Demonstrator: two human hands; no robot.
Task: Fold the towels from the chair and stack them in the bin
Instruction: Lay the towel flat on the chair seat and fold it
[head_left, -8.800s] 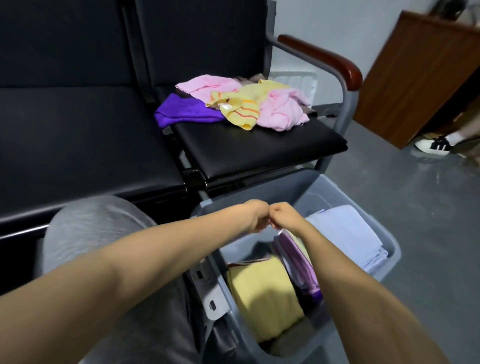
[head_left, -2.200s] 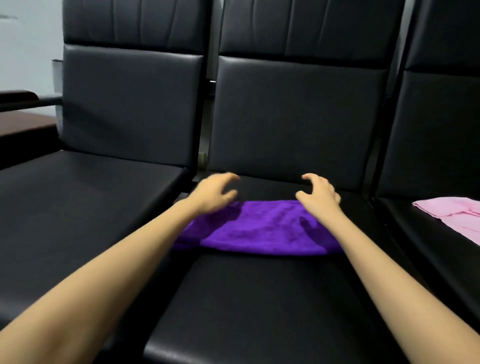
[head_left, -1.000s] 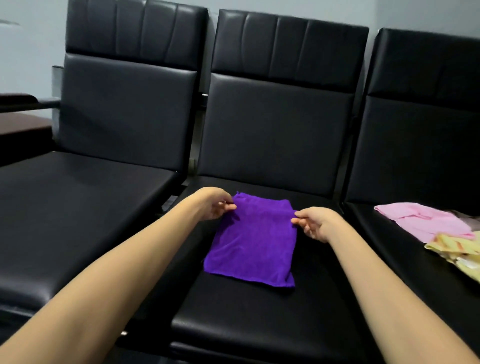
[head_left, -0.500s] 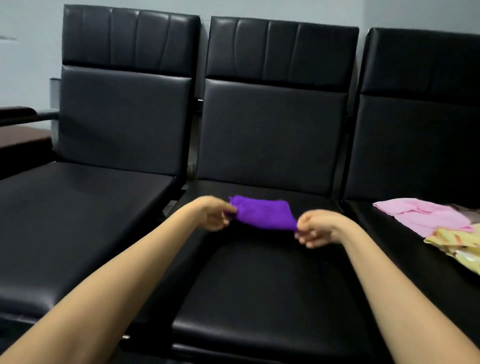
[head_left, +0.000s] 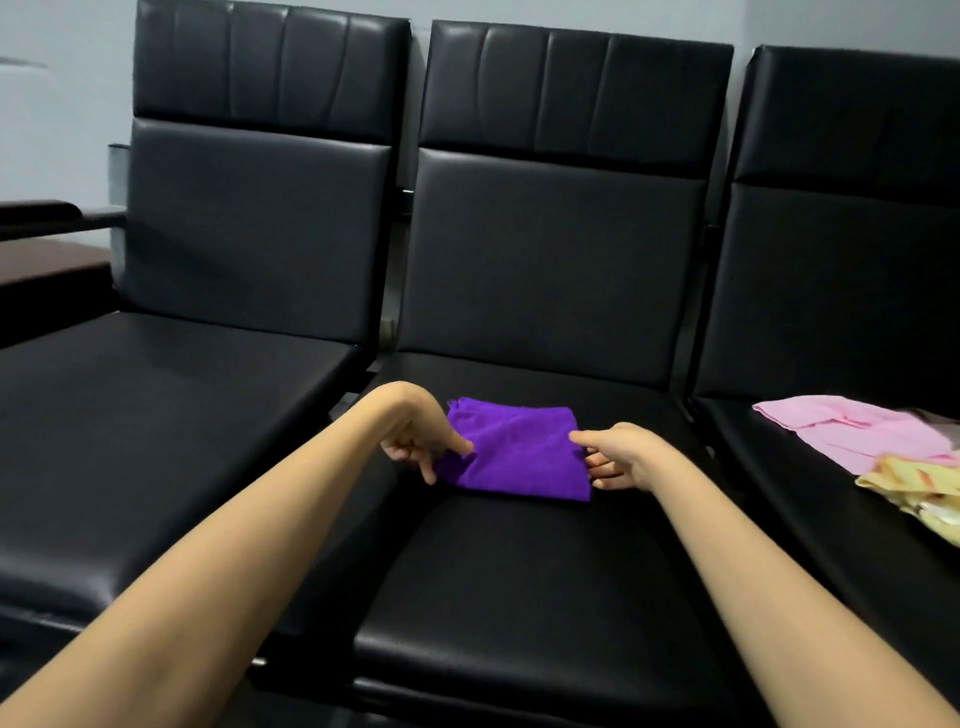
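Unfolding is looking likely for the purple towel (head_left: 519, 453), lying toward the back edge of the middle seat (head_left: 519, 597), because the left hand (head_left: 423, 444) and right hand (head_left: 621, 457) are pinching only its side edges, so layers could sag.

Three chairs stand in a row: the middle chair (head_left: 519, 597), a left chair (head_left: 156, 415) and a right chair (head_left: 841, 260). Three towels: one purple towel (head_left: 519, 452) on the middle chair, one pink towel (head_left: 852, 431) and one yellow towel (head_left: 914, 483) right of it. Two hands: left hand (head_left: 423, 441), right hand (head_left: 618, 457).
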